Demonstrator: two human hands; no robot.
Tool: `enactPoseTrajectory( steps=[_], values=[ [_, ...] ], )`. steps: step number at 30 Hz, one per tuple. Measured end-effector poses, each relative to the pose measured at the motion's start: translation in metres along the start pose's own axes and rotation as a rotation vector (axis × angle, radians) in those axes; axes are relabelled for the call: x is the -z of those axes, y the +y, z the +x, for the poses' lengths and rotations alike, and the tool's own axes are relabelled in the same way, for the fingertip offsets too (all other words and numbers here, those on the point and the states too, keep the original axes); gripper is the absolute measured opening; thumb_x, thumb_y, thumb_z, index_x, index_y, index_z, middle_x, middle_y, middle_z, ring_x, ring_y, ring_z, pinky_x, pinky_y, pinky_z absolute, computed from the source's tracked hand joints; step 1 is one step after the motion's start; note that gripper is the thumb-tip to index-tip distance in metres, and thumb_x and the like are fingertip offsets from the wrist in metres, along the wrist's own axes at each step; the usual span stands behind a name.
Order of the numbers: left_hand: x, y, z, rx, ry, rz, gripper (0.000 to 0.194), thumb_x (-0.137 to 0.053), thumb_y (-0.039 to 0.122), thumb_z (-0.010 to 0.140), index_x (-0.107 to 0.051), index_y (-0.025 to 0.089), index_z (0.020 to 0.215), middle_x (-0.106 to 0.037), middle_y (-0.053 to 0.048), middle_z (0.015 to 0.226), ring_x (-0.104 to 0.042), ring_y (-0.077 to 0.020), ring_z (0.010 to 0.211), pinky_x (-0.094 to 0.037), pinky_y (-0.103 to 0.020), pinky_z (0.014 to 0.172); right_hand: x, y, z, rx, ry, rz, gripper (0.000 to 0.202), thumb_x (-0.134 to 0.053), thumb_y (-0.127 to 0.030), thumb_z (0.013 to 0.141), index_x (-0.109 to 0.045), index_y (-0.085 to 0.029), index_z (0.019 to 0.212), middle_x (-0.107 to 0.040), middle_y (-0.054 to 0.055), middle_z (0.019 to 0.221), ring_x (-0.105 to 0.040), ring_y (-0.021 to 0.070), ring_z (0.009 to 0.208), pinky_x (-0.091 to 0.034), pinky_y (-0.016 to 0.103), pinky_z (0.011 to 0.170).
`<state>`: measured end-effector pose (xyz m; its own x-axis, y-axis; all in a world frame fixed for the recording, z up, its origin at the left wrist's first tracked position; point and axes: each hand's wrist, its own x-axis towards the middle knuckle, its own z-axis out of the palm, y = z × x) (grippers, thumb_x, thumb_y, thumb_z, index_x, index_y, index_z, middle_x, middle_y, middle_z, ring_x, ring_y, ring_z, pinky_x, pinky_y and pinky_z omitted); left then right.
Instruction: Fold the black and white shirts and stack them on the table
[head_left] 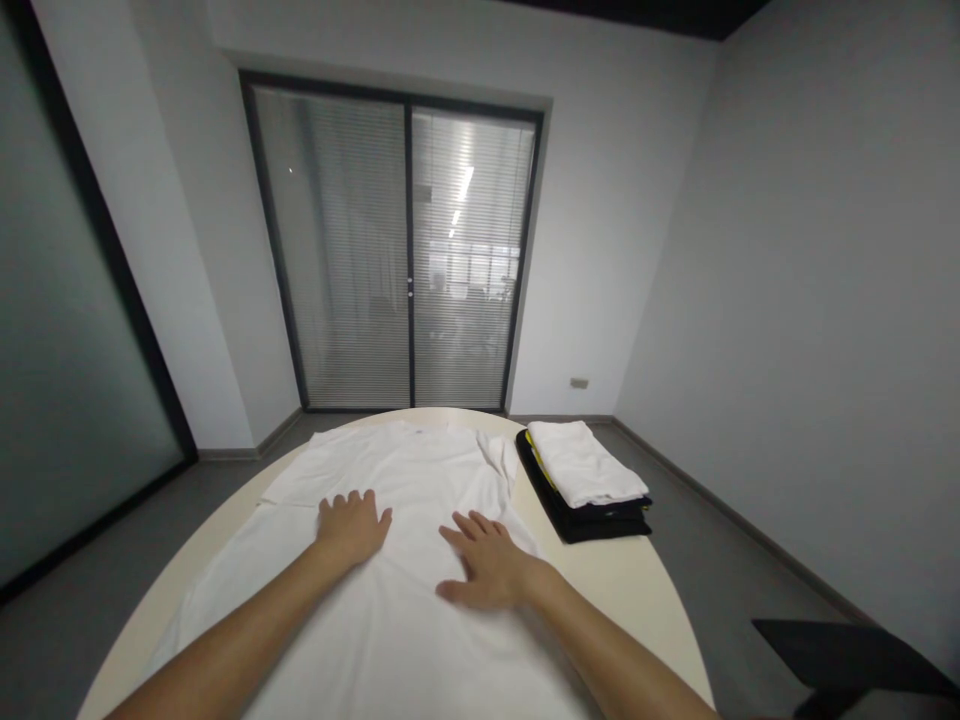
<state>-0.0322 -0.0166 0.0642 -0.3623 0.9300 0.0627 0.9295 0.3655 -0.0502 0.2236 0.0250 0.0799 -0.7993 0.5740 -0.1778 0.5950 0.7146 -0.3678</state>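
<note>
A white T-shirt [405,580] lies spread over the round table, its neck end and sleeves toward the far edge. My left hand [352,527] rests on the shirt left of its middle, palm down, with fingers spread. To the right, my right hand [486,565] is also on the cloth, fingers apart and pointing up and left. Neither hand grips the fabric. Light wrinkles run across the shirt, and its right sleeve [496,455] is bunched. The shirt's near end runs out of the bottom of the view.
On the table's [637,590] right side sits a stack of folded clothes, with a white folded garment [585,465] over yellow and black ones [600,525]. A black chair part [855,655] stands at the lower right. Beyond the table are glass panels with blinds [405,250].
</note>
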Motion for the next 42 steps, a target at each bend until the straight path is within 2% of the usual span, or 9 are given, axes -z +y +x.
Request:
enactPoseTrajectory(
  steps=[2, 5, 8, 10, 15, 22, 28, 33, 42],
  values=[
    [0.000, 0.009, 0.002, 0.005, 0.067, 0.006, 0.058, -0.036, 0.048, 0.093, -0.062, 0.006, 0.123, -0.061, -0.024, 0.127, -0.055, -0.0396, 0.119, -0.035, -0.055, 0.101, 0.012, -0.004, 0.002, 0.026, 0.006, 0.003, 0.080, -0.059, -0.067, 0.078, -0.046, -0.025, 0.145, -0.040, 0.015, 0.153, -0.034, 0.0379, 0.141, -0.030, 0.052, 0.110],
    [-0.017, 0.023, 0.004, -0.044, 0.155, -0.046, 0.057, -0.039, 0.043, 0.094, -0.052, 0.012, 0.139, -0.043, -0.020, 0.150, -0.040, -0.0382, 0.136, -0.030, -0.053, 0.108, 0.028, 0.001, 0.013, -0.151, 0.225, 0.013, 0.043, -0.054, -0.044, 0.088, -0.061, -0.021, 0.124, -0.065, 0.012, 0.123, -0.061, 0.0263, 0.111, -0.044, 0.036, 0.092],
    [-0.037, 0.029, 0.006, -0.065, 0.149, -0.107, 0.057, -0.037, 0.042, 0.096, -0.045, 0.019, 0.147, -0.035, -0.013, 0.157, -0.030, -0.0380, 0.143, -0.025, -0.053, 0.113, 0.036, 0.021, 0.031, -0.458, 0.548, -0.073, 0.034, -0.048, -0.030, 0.092, -0.057, -0.018, 0.123, -0.064, 0.013, 0.118, -0.061, 0.0239, 0.107, -0.044, 0.031, 0.086],
    [-0.044, 0.028, 0.006, -0.075, 0.139, -0.138, 0.057, -0.036, 0.044, 0.096, -0.044, 0.021, 0.147, -0.036, -0.011, 0.157, -0.029, -0.0376, 0.144, -0.023, -0.053, 0.114, 0.039, 0.040, 0.043, -0.600, 0.639, -0.144, 0.044, -0.052, -0.029, 0.091, -0.050, -0.015, 0.132, -0.060, 0.017, 0.123, -0.057, 0.0274, 0.114, -0.043, 0.032, 0.087],
    [-0.043, 0.024, 0.008, -0.068, 0.138, -0.186, 0.057, -0.039, 0.044, 0.095, -0.045, 0.023, 0.147, -0.035, -0.010, 0.158, -0.027, -0.0360, 0.146, -0.021, -0.053, 0.116, 0.040, 0.076, 0.070, -0.706, 0.580, -0.017, 0.068, -0.055, -0.026, 0.090, -0.027, -0.013, 0.151, -0.060, 0.020, 0.122, -0.061, 0.0286, 0.110, -0.044, 0.034, 0.088],
    [-0.041, 0.023, 0.009, -0.076, 0.142, -0.209, 0.056, -0.039, 0.044, 0.094, -0.047, 0.023, 0.146, -0.036, -0.010, 0.157, -0.027, -0.0371, 0.145, -0.021, -0.054, 0.116, 0.060, 0.093, 0.092, -0.653, 0.604, 0.031, 0.041, -0.048, -0.013, 0.086, -0.060, -0.013, 0.125, -0.065, 0.015, 0.119, -0.064, 0.0223, 0.108, -0.045, 0.027, 0.090],
    [-0.042, 0.022, 0.010, -0.070, 0.144, -0.212, 0.056, -0.041, 0.043, 0.094, -0.047, 0.023, 0.146, -0.036, -0.009, 0.157, -0.026, -0.0368, 0.146, -0.020, -0.054, 0.116, 0.112, 0.108, 0.097, -0.610, 0.648, -0.014, 0.052, -0.061, -0.023, 0.081, -0.056, -0.014, 0.132, -0.064, 0.012, 0.127, -0.061, 0.0222, 0.115, -0.044, 0.027, 0.095],
    [-0.043, 0.022, 0.011, -0.068, 0.136, -0.210, 0.056, -0.041, 0.043, 0.094, -0.046, 0.023, 0.146, -0.036, -0.009, 0.157, -0.025, -0.0371, 0.146, -0.020, -0.054, 0.116, 0.153, 0.117, 0.090, -0.554, 0.634, -0.111, 0.058, -0.063, -0.009, 0.075, -0.056, -0.017, 0.132, -0.064, 0.010, 0.127, -0.059, 0.0199, 0.117, -0.043, 0.024, 0.097],
    [-0.041, 0.022, 0.010, -0.071, 0.146, -0.213, 0.056, -0.041, 0.043, 0.094, -0.046, 0.023, 0.147, -0.036, -0.009, 0.157, -0.025, -0.0377, 0.146, -0.019, -0.054, 0.117, 0.155, 0.111, 0.082, -0.839, 0.628, -0.238, 0.031, -0.052, -0.013, 0.087, -0.066, -0.006, 0.113, -0.066, 0.028, 0.113, -0.064, 0.0339, 0.110, -0.050, 0.043, 0.089]
  ],
)
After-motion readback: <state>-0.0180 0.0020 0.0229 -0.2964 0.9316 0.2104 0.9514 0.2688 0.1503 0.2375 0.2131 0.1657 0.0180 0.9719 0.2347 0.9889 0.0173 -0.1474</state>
